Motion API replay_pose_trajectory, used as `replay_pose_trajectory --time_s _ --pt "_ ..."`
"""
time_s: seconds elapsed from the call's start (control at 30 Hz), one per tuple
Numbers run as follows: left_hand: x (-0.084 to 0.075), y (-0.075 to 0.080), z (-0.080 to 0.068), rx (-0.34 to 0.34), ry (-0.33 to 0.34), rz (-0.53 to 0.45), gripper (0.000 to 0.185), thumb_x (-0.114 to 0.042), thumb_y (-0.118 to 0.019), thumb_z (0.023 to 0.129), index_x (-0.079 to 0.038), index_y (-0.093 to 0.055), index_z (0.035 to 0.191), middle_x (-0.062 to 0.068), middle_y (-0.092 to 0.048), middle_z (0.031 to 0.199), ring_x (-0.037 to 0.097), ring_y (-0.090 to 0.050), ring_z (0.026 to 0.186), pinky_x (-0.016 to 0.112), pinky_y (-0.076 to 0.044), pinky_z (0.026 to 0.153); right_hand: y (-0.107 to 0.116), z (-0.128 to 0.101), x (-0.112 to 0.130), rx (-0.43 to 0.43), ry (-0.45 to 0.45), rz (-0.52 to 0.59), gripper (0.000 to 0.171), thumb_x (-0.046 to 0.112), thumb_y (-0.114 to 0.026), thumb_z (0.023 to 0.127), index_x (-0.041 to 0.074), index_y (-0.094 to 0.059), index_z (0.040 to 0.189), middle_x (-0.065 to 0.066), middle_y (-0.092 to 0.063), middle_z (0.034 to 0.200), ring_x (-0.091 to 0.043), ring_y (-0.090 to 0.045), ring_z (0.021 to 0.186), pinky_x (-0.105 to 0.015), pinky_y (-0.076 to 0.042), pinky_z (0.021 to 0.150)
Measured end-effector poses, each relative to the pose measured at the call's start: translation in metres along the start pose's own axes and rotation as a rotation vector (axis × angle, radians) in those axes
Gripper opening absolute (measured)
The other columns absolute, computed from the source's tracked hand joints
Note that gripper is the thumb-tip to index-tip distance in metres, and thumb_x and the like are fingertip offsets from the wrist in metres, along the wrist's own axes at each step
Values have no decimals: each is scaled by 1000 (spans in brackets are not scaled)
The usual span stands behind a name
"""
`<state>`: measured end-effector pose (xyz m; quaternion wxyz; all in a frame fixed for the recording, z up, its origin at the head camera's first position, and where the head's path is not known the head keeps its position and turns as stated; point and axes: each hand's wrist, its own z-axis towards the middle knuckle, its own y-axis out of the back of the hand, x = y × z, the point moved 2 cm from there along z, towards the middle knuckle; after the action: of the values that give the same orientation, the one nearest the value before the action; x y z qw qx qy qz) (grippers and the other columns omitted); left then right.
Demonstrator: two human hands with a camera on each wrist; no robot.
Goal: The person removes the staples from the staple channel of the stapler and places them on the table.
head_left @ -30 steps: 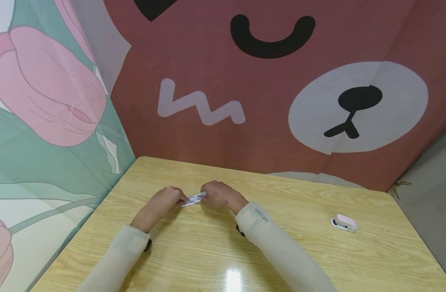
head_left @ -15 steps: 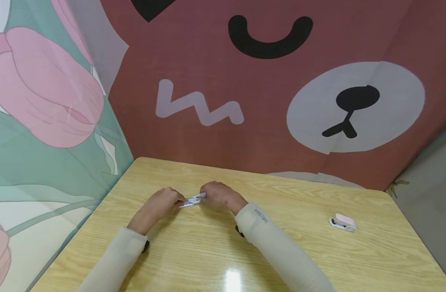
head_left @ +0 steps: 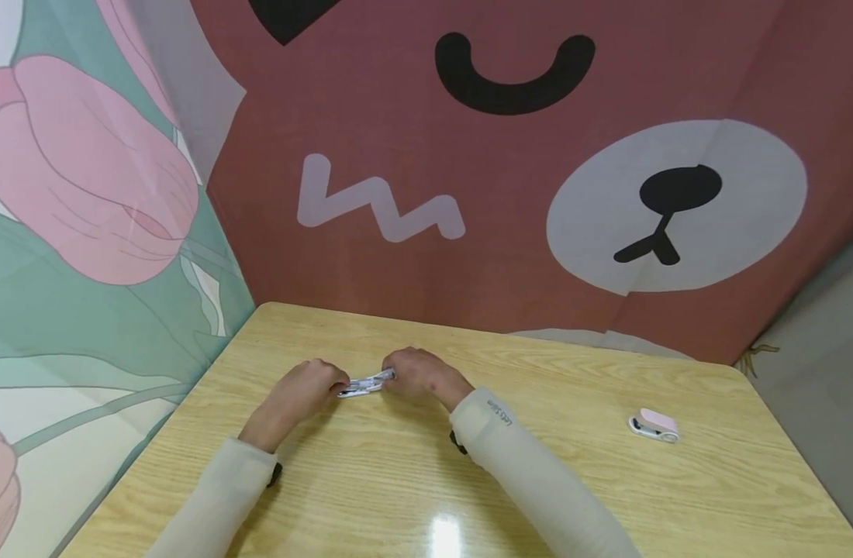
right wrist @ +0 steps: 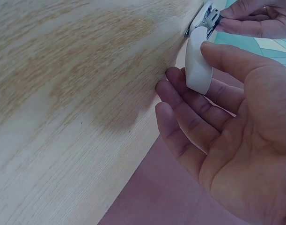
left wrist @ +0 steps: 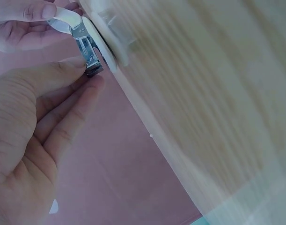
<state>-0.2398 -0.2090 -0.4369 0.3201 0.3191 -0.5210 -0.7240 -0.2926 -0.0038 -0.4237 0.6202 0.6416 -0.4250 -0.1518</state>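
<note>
One table (head_left: 538, 465) carries everything: pale wood grain, with its far edge against a red cloth (head_left: 510, 256) printed with a bear's face and its left edge against a tulip cloth (head_left: 84, 232). The two cloths stand upright like screens, which would shut off whatever lies behind.

Two hands meet near the middle of the table, rather toward the far-left corner, both resting low on the wood. Between them is one small stapler (head_left: 366, 384), white with a metal inside, lying on the table and opened out. The left hand (head_left: 297, 395) pinches the metal end (left wrist: 89, 58) between thumb and fingertips, the rest of its fingers loosely bent. The right hand (head_left: 419, 373) has its thumb pressed over the rounded white end (right wrist: 198, 65) with fingers curled beneath. Held by both ends like this, the stapler seems to be kept spread open and steady; what the fingers do to the metal part cannot be made out.

A second stapler (head_left: 654, 426), pink on top and white below, lies shut near the table's right edge, well apart from both hands and untouched.

Count: two hands, two staplers, two cloths, one table.
</note>
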Motion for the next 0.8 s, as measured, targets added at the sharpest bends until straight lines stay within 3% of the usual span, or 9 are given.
replay_pose_trajectory --time_s 0.27,0.43,0.6,0.8 --pt "-3 0 2 -18 3 61 32 2 -77 87 -17 -61 68 -9 -51 65 8 -41 56 28 -40 52 -1 0 1 1 -2 -2 15 26 -67 101 19 -66 88 6 -52 71 -12 -42 63 -29 -36 64" --pt "-3 1 3 -76 4 88 36 6 -74 84 -19 -55 67 -8 -47 65 9 -41 56 29 -40 51 -1 1 2 3 3 -29 17 26 -67 101 18 -66 86 6 -50 70 -12 -41 63 -28 -35 63" --pt "-1 12 2 -134 27 85 29 5 -73 82 -17 -59 71 -8 -51 67 9 -43 57 28 -40 50 -1 -1 2 11 -11 -17 18 27 -67 102 19 -66 85 5 -49 69 -12 -39 61 -28 -34 61" --pt "7 25 -5 -69 93 115 26 1 -72 85 -16 -61 69 -6 -51 63 10 -42 55 31 -41 51 1 -5 5 6 0 -10 18 26 -67 102 19 -66 85 5 -49 69 -12 -38 60 -28 -34 61"
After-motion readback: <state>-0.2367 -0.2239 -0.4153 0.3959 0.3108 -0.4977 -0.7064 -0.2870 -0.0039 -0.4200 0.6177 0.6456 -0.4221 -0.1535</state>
